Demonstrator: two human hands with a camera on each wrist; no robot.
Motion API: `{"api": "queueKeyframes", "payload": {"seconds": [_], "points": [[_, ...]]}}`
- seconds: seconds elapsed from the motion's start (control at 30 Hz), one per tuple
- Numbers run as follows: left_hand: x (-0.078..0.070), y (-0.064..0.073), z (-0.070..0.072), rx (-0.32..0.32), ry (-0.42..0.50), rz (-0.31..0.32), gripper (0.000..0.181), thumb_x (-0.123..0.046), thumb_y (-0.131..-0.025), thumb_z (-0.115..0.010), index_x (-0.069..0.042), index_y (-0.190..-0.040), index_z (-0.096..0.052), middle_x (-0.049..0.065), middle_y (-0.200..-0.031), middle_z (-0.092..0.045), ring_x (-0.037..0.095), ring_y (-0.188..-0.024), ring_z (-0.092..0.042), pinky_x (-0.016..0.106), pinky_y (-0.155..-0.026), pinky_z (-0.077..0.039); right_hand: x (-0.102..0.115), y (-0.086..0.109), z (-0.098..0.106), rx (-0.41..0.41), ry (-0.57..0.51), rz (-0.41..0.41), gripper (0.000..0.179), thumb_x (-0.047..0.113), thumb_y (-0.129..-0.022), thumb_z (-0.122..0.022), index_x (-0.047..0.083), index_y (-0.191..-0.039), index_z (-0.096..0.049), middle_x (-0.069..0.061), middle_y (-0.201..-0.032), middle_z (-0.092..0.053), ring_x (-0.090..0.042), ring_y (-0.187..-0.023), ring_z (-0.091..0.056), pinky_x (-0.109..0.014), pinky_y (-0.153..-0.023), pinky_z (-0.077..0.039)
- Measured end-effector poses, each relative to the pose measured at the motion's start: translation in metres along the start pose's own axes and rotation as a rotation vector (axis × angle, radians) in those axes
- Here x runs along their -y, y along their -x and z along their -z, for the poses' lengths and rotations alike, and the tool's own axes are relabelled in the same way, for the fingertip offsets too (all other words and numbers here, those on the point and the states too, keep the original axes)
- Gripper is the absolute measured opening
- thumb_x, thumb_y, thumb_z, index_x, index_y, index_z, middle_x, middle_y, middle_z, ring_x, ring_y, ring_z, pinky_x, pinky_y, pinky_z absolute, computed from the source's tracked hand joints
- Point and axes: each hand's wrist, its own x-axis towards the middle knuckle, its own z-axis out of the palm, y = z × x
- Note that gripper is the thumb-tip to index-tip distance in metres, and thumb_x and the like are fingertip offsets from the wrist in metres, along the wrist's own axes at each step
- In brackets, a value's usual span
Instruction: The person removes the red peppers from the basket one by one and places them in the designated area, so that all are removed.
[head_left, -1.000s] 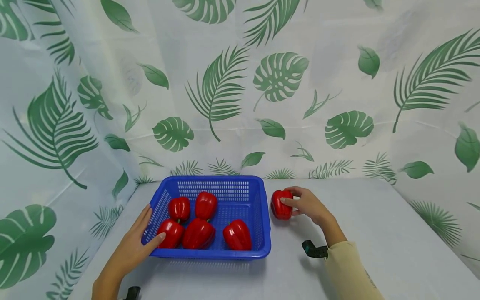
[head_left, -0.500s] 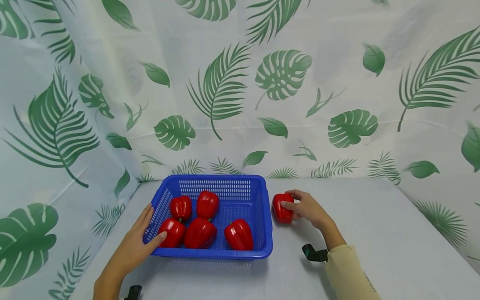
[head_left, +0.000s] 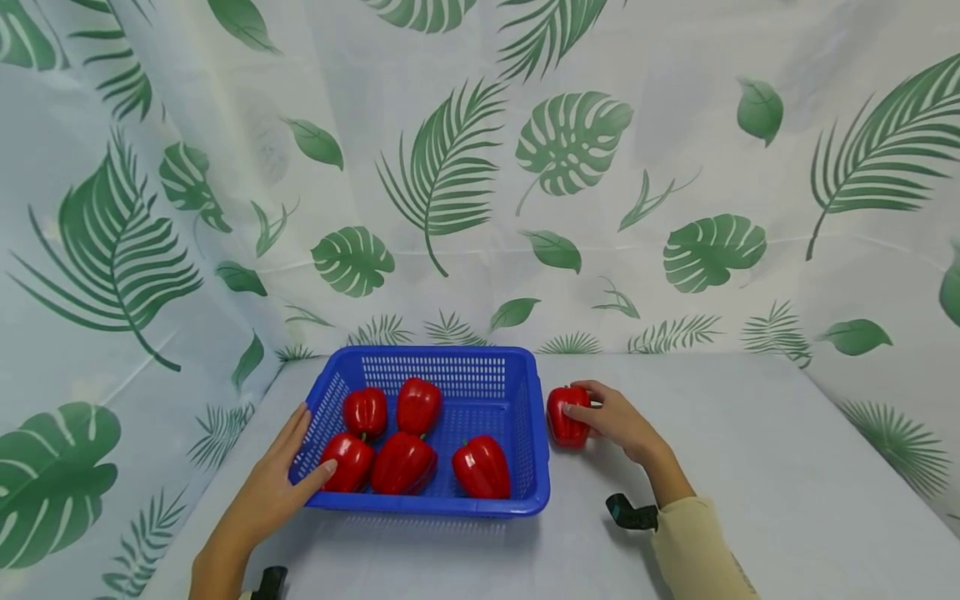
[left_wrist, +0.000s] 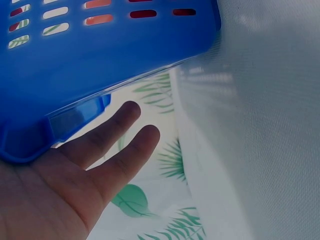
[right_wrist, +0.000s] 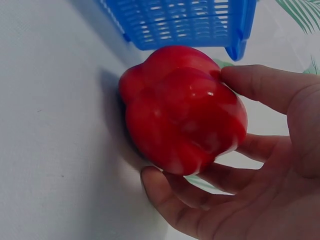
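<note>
In the head view my right hand holds a red bell pepper just right of the blue basket. The right wrist view shows thumb and fingers spread around the bell pepper, its lobed end toward the camera, close over the table. My left hand rests at the basket's front left corner, thumb over the rim. In the left wrist view, two straight fingers of that hand extend below the basket wall; the other fingers are hidden. Several red bell peppers lie inside the basket, mostly left.
A white table carries the basket. Behind and beside it hangs a white curtain printed with green leaves. Dark wrist-camera mounts sit by both wrists. Bare basket floor shows at the back right.
Over the last second the whole scene has shifted slightly right in the head view. The right hand and its bell pepper sit slightly nearer the front; the left hand stays at the basket.
</note>
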Motion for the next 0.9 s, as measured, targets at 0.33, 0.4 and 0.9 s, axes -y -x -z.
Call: {"api": "queueKeyframes", "payload": {"seconds": [0.33, 0.4, 0.9], "points": [[0.0025, -0.0005, -0.0007, -0.014, -0.006, -0.021, 0.102, -0.054, -0.099, -0.067, 0.002, -0.169, -0.018, 0.025, -0.176, -0.012, 0.058, -0.155, -0.020, 0.077, -0.106, -0.038, 0.0017, 0.0002, 0.0019, 0.030, 0.028, 0.030, 0.066, 0.021, -0.102, -0.068, -0.002, -0.159, -0.042, -0.033, -0.154, -0.047, -0.056, -0.141, -0.043, -0.062, -0.102, -0.055], [0.0030, -0.0005, -0.0011, -0.016, -0.006, -0.021, 0.102, -0.055, -0.099, -0.067, 0.001, -0.169, -0.019, 0.025, -0.176, -0.013, 0.059, -0.155, -0.020, 0.076, -0.105, -0.039, 0.0017, 0.0002, 0.0015, 0.031, 0.021, 0.031, 0.066, 0.018, -0.100, -0.069, -0.001, -0.158, -0.043, -0.033, -0.153, -0.047, -0.056, -0.141, -0.043, -0.061, -0.101, -0.057], [0.0033, 0.0000, -0.0013, -0.020, -0.001, -0.031, 0.102, -0.054, -0.099, -0.067, 0.002, -0.169, -0.019, 0.025, -0.176, -0.013, 0.058, -0.155, -0.019, 0.078, -0.108, -0.033, 0.0035, 0.0068, 0.0006, 0.020, 0.030, 0.047, 0.069, 0.030, -0.105, -0.068, -0.001, -0.160, -0.041, -0.033, -0.157, -0.045, -0.056, -0.146, -0.039, -0.066, -0.108, -0.049]]}}
